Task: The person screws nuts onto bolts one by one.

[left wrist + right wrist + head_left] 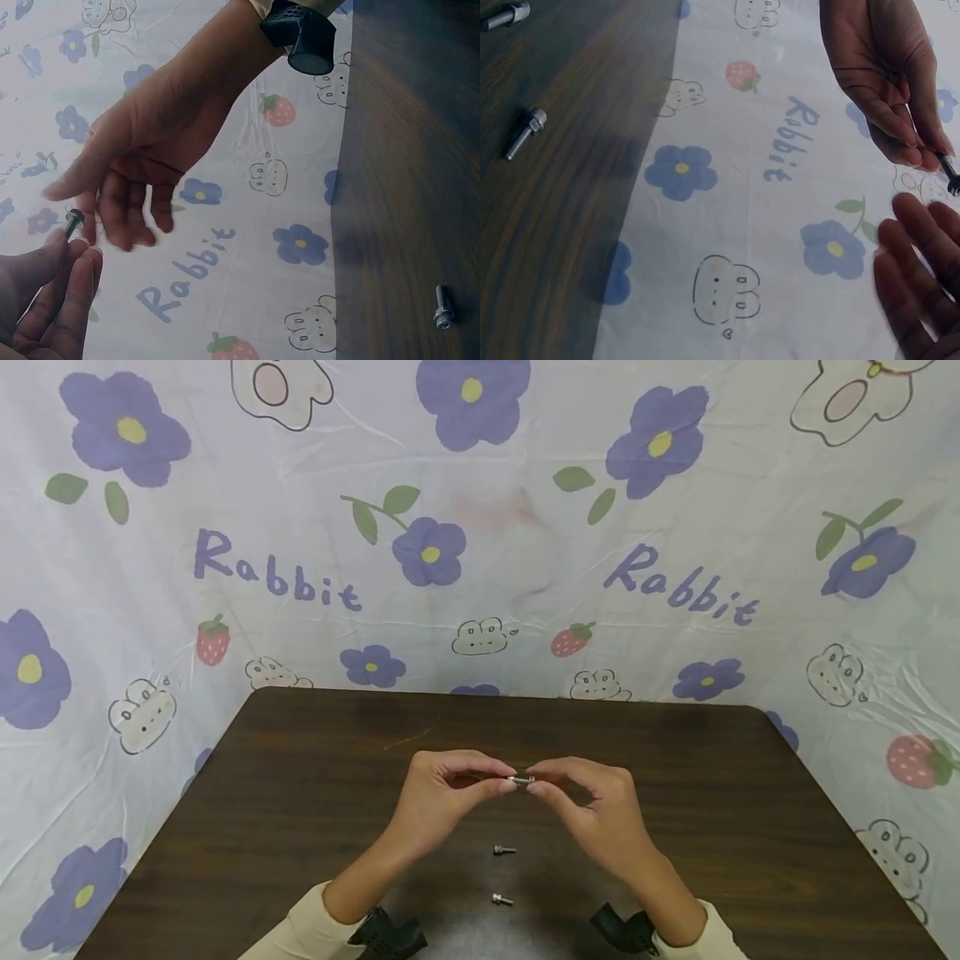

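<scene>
A small metal bolt (521, 781) lies between the two hands above the table, roughly level. My left hand (431, 802) pinches its shank end between thumb and fingertips. At the other end, the thumb and forefinger of my right hand (611, 814) are at the wide head, which shows between their tips. In the left wrist view the head of the bolt (74, 219) points up out of the left fingertips, with the right thumb beside it. The right wrist view shows the other right fingers (911, 274) loosely extended and blurred, just below the bolt (949, 176).
Two similar bolts, a farther bolt (504, 850) and a nearer bolt (502, 900), lie on the dark wooden table (300, 827) between the forearms. A printed cloth (495, 602) hangs behind the table and along its sides. Black camera mounts (390, 935) sit on both wrists.
</scene>
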`<action>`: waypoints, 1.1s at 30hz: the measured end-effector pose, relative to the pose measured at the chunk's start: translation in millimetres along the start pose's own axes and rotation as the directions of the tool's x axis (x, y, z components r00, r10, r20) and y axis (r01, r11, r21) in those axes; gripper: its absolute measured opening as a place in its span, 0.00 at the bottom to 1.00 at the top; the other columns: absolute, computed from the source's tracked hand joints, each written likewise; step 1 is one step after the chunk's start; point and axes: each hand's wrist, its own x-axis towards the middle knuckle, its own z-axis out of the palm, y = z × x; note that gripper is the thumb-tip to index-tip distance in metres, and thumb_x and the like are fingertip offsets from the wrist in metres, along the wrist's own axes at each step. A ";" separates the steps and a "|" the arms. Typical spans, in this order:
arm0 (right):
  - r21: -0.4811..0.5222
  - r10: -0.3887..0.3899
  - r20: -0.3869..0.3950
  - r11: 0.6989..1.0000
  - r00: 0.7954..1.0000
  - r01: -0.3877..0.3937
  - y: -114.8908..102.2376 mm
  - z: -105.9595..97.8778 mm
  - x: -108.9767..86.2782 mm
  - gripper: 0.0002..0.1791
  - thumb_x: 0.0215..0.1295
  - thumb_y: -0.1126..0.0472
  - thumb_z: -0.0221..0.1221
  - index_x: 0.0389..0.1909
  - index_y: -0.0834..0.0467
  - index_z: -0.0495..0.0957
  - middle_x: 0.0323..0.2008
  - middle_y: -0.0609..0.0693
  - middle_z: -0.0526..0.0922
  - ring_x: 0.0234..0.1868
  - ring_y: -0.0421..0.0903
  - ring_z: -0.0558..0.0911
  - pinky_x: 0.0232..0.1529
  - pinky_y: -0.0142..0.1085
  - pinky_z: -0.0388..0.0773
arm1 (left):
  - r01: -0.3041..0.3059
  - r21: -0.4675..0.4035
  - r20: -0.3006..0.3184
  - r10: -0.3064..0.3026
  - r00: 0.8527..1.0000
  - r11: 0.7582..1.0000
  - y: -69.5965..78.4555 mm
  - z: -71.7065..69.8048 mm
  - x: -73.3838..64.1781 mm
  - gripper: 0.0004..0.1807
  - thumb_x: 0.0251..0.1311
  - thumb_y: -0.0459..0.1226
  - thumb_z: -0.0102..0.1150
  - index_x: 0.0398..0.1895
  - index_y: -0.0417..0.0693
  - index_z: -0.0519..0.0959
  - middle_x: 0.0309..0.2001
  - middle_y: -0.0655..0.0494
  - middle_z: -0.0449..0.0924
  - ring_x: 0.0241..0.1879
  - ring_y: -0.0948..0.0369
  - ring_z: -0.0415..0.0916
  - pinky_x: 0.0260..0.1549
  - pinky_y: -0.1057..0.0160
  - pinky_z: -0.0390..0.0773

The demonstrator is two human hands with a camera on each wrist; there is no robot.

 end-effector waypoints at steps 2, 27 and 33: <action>0.005 -0.030 -0.024 1.000 0.999 0.030 -0.3 -1.0 1.2 0.17 0.55 0.70 0.73 0.47 0.60 0.85 0.36 0.52 0.89 0.33 0.46 0.88 0.36 0.32 0.84 | -0.003 0.001 -0.005 0.003 1.000 1.000 0.2 -0.8 0.8 0.05 0.58 0.31 0.73 0.37 0.43 0.90 0.35 0.52 0.89 0.32 0.59 0.85 0.30 0.63 0.85; 0.024 -0.122 -0.044 0.992 0.992 0.123 -1.7 -1.4 5.2 0.11 0.57 0.70 0.73 0.41 0.61 0.87 0.36 0.52 0.89 0.35 0.46 0.88 0.40 0.31 0.84 | -0.005 -0.037 -0.007 0.005 1.000 0.999 1.4 0.2 1.6 0.06 0.57 0.31 0.73 0.38 0.42 0.90 0.35 0.52 0.89 0.32 0.58 0.85 0.30 0.63 0.86; 0.001 -0.050 -0.017 0.999 0.999 0.050 -4.0 -1.2 1.5 0.10 0.57 0.72 0.71 0.37 0.56 0.87 0.33 0.48 0.88 0.34 0.43 0.87 0.39 0.30 0.83 | -0.007 -0.031 0.003 0.007 1.000 1.000 -1.3 2.0 -0.7 0.06 0.57 0.31 0.73 0.38 0.41 0.90 0.35 0.52 0.89 0.31 0.58 0.85 0.30 0.61 0.86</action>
